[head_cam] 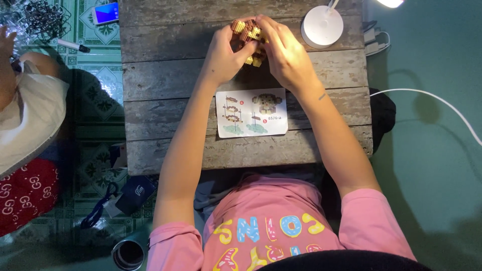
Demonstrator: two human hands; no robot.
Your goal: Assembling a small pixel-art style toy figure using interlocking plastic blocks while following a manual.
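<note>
From the head camera I saw my left hand [223, 55] and right hand [283, 52] curled tight around a knobbly brown-and-yellow brick model [249, 37] above the weathered plank table [165, 105]; a glossy instruction sheet [252, 112] lay just below; a round white lamp base [322, 26] stood beside.
</note>
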